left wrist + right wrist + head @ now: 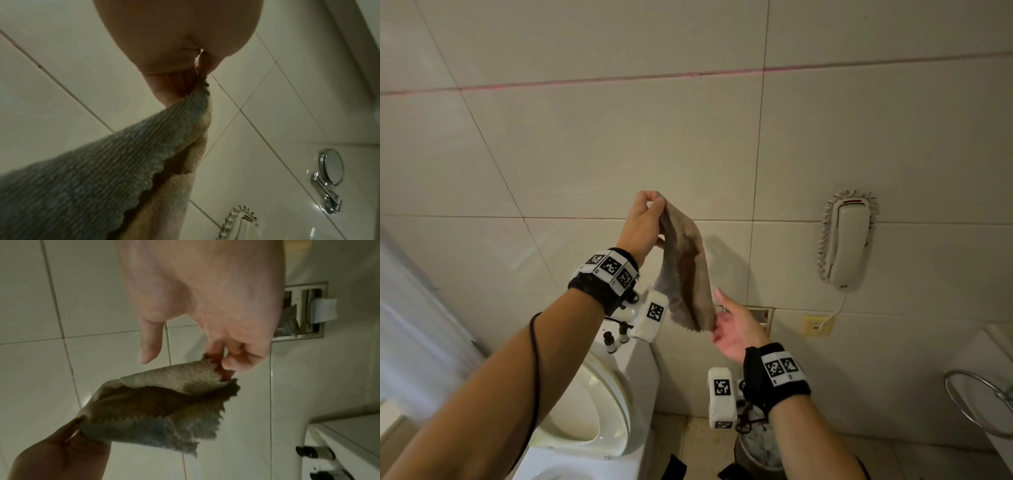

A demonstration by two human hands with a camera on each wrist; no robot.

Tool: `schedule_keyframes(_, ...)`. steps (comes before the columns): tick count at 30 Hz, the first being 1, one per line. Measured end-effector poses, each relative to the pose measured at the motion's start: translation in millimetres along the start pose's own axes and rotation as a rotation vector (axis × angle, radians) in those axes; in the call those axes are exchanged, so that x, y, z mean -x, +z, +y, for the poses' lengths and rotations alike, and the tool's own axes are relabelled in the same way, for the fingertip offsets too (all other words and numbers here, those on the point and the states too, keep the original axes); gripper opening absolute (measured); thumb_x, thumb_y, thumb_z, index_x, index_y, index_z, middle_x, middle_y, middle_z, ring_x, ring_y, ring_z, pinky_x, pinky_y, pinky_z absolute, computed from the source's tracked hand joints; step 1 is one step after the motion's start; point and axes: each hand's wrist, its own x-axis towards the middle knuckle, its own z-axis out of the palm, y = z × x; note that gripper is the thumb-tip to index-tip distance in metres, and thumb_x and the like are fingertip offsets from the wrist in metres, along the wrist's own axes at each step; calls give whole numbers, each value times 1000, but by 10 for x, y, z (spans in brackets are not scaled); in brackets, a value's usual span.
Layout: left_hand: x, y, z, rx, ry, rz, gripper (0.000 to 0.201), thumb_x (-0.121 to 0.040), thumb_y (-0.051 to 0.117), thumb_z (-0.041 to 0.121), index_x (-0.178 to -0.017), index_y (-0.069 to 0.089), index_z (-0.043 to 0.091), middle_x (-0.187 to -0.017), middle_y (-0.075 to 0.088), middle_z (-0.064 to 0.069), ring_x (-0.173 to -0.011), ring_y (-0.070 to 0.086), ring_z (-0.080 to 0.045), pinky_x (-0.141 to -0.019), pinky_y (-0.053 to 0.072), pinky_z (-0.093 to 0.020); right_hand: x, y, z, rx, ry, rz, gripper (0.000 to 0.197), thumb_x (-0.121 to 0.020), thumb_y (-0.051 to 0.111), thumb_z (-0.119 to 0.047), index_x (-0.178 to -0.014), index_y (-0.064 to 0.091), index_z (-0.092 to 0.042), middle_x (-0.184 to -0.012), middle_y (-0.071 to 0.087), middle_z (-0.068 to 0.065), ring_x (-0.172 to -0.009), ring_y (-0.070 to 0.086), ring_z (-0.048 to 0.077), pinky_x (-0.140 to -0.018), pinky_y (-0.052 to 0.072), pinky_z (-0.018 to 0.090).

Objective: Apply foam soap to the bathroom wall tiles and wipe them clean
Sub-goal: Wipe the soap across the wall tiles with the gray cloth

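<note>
Probably risking a drop first: pinching the cloth (685,263) only by two small corners, so slipping out of the lower fingers and swinging down toward the toilet (585,404) if pulled open too fast. Also risking a bad wipe, because of folding and bunching in the middle instead of lying flat, so touching the wall tiles (585,144) with only a narrow part. Seeing no foam on the tiles from the head view, so maybe wiping dry tiles if going on before the soap; judging only, not knowing. Holding the cloth in the air in front of the wall, not touching the tiles as far as visible, well above the toilet tank. Pinching its top corner with the left hand (643,222), thumb and fingertips (170,91) pressed together on the edge, the rest of the cloth hanging down and away below them. Pinching the bottom corner with the right hand (732,329), some curled fingers (236,360) closing on the scalloped edge, the thumb standing free and straight beside it, not touching the cloth. Hanging slack and diagonal between both hands, grey ribbed side and beige side both showing.
</note>
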Motion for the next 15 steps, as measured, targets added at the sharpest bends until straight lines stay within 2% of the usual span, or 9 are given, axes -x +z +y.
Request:
schedule_keyframes(2,9,-11,25,10,4,-4,10,-107,37,21,-98,40,20,-76,56,-3,-62,60,-18,-47,50,-30,-8,66,47,35,22,-13,63,-76,77,-45,-123,59,-6,-96,73,9,-85,52,18,-72,35,30)
schedule_keyframes(5,29,-33,55,12,11,1,10,-108,36,21,-99,39,19,-76,58,-3,-61,62,-16,-46,51,-28,-38,163,91,28,-23,16,63,-70,82,-31,-123,60,-5,-111,70,12,-91,55,21,-75,37,31)
schedule_keyframes(7,35,-54,62,19,11,18,10,-109,35,22,-99,39,18,-77,57,-3,-61,61,-16,-45,50,-27,-64,217,90,26,-92,26,66,-65,83,-22,-124,60,-2,-117,69,12,-98,61,23,-85,44,31)
schedule_keyframes(9,29,-92,36,15,5,46,9,-108,36,22,-102,39,18,-79,55,-4,-64,60,-19,-47,50,-28,-82,248,77,-47,-157,-6,62,-69,80,-16,-126,60,-3,-120,69,15,-112,63,32,-103,46,45)
schedule_keyframes(10,28,-113,15,13,3,62,7,-108,37,22,-104,39,18,-81,55,-4,-68,59,-20,-48,50,-29,-96,249,60,-84,-185,-26,56,-72,77,-14,-126,61,-4,-120,69,17,-115,62,36,-105,45,51)
schedule_keyframes(12,28,-172,-38,8,5,84,4,-106,43,21,-110,41,19,-87,58,-5,-75,60,-21,-51,51,-29,-93,256,7,-131,-235,-51,46,-79,71,-13,-124,63,-5,-120,69,18,-114,63,38,-104,45,53)
schedule_keyframes(13,33,-205,-72,2,7,82,14,-104,49,18,-115,41,20,-90,61,-5,-76,61,-19,-53,51,-28,-92,260,-18,-141,-260,-60,42,-82,69,-11,-123,64,-3,-119,69,19,-113,64,37,-104,46,51)
schedule_keyframes(15,50,-258,-144,-20,1,33,47,-96,59,2,-131,35,22,-92,64,-7,-77,64,-17,-58,53,-29,-73,291,-78,-140,-310,-79,37,-87,65,-7,-123,63,1,-118,69,21,-111,65,36,-103,47,48)
